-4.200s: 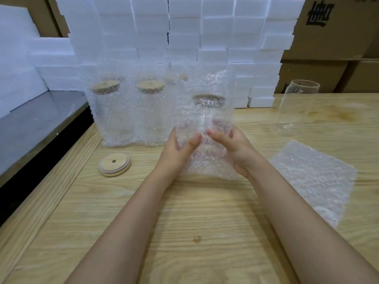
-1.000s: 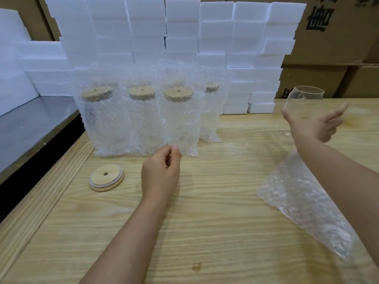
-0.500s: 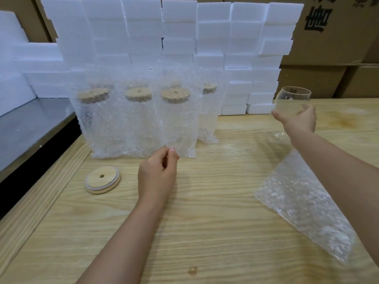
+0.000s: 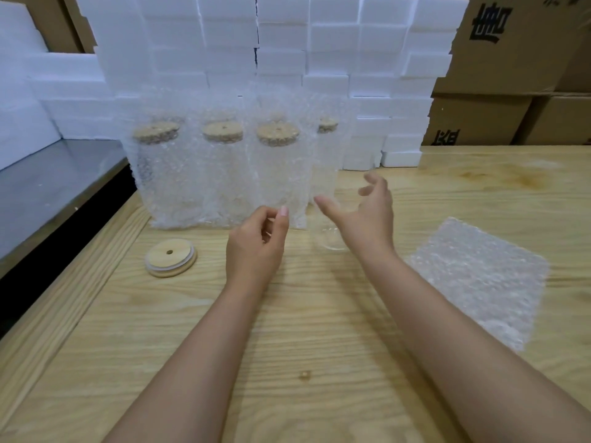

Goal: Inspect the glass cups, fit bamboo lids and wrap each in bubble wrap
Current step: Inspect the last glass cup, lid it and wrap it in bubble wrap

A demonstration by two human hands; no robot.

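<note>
A bare glass cup point(image 4: 331, 243) stands with its base on the wooden table point(image 4: 287, 362), just in front of the wrapped cups. My right hand point(image 4: 367, 219) curves around it, thumb across its front and fingers spread behind. My left hand point(image 4: 256, 251) hovers beside it, loosely curled and holding nothing. Three lidded cups in bubble wrap point(image 4: 224, 174) stand in a row behind my hands, and another wrapped cup point(image 4: 326, 155) stands behind them. A loose bamboo lid point(image 4: 169, 257) lies to the left. A flat bubble wrap sheet point(image 4: 479, 279) lies to the right.
Stacked white foam blocks point(image 4: 281, 43) form a wall at the back of the table. Cardboard boxes point(image 4: 511, 59) stand at the back right. A grey metal surface point(image 4: 48, 187) lies lower to the left, past the table's raised wooden edge.
My right hand took the bare glass cup from the back right and brought it to the table's middle. The bubble wrap sheet settled flat. My left hand barely moved.
</note>
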